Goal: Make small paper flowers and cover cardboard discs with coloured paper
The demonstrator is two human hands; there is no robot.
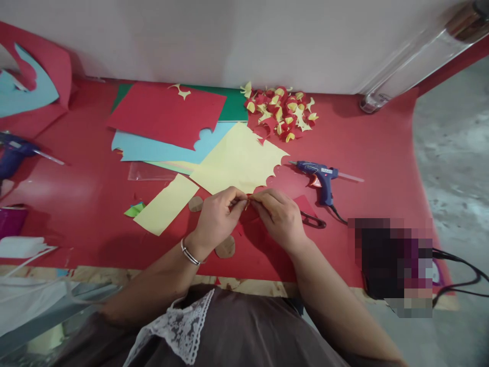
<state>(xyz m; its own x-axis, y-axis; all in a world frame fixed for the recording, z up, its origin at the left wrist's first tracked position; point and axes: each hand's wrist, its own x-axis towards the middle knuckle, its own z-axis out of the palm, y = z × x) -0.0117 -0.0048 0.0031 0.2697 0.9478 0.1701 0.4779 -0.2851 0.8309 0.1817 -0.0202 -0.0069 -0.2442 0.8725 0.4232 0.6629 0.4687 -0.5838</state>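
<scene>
Left hand point(217, 216) and right hand point(280, 216) meet over the near middle of the red bench point(362, 148), fingertips pinched together on a small red-and-yellow paper piece point(248, 202) held between them just above the bench surface; both hands are closed to a fine pinch, with the remaining fingers curled in. A metal bangle point(190, 253) circles the left wrist. Two brown cardboard discs lie beside the left hand, one point(195, 204) at its far side, the other point(225, 247) near the wrist. Black-handled scissors point(313, 220) rest just right of the right hand, partly on a red paper scrap. A blue glue gun point(319, 176) lies farther right and back, nozzle pointing left. Beyond the hands, a yellow sheet point(239, 160) with a scalloped cut edge overlaps light blue, red and green sheets; a yellow strip point(166, 204) lies to the left. A heap of folded red-and-yellow petals point(280, 112) sits near the wall (individual pieces too small to count). A second glue gun point(15, 153) shows at the far left edge
</scene>
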